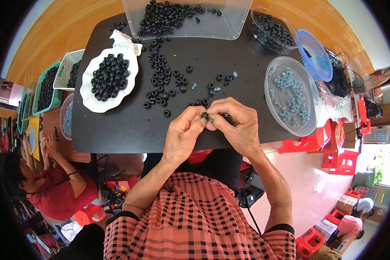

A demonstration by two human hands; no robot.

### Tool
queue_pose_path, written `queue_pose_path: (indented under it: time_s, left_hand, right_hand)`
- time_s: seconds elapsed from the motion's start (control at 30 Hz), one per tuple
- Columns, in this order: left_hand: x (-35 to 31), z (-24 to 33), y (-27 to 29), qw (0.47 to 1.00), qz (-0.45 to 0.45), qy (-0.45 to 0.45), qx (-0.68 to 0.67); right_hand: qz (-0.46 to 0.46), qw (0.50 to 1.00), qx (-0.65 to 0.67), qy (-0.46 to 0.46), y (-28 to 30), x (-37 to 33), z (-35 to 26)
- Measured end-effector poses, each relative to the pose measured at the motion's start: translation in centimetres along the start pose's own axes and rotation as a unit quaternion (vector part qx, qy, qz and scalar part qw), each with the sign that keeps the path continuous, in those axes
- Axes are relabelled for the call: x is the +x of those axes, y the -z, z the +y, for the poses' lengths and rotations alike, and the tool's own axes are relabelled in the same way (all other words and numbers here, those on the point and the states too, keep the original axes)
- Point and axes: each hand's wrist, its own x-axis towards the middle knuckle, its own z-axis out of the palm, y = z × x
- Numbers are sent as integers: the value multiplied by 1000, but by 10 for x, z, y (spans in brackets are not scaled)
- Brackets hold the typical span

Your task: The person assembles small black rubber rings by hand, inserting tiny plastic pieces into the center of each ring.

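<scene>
In front of my chest, over the table's near edge, both hands meet at a small round black part (205, 115) with a hole. My left hand (184, 132) is closed, pinching it between thumb and fingers. My right hand (237, 125) is closed too, its thumb and fingertips against the same part; whether it also pinches something smaller is hidden. Just beyond the fingers lie loose black parts (159, 77) of that kind, together with a few small blue-grey coils (194, 86). A white wavy-edged plate (88, 96) heaped with black parts stands to the left.
At the far edge stands a clear bin (229, 30) of black parts. Rightward are a clear round tray (271, 104) of blue-grey coils, a clear tub (255, 37) and a blue basket (327, 71). A crumpled white cloth (125, 42) touches the plate. Another person (69, 195) works at left.
</scene>
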Motion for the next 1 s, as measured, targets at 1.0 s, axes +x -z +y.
queue_pose_path:
  time_s: [1.0]
  left_hand:
    - [3,-3,0,998,-6,0,-63]
  right_hand:
    - [-8,997,63,-41,6,4,4]
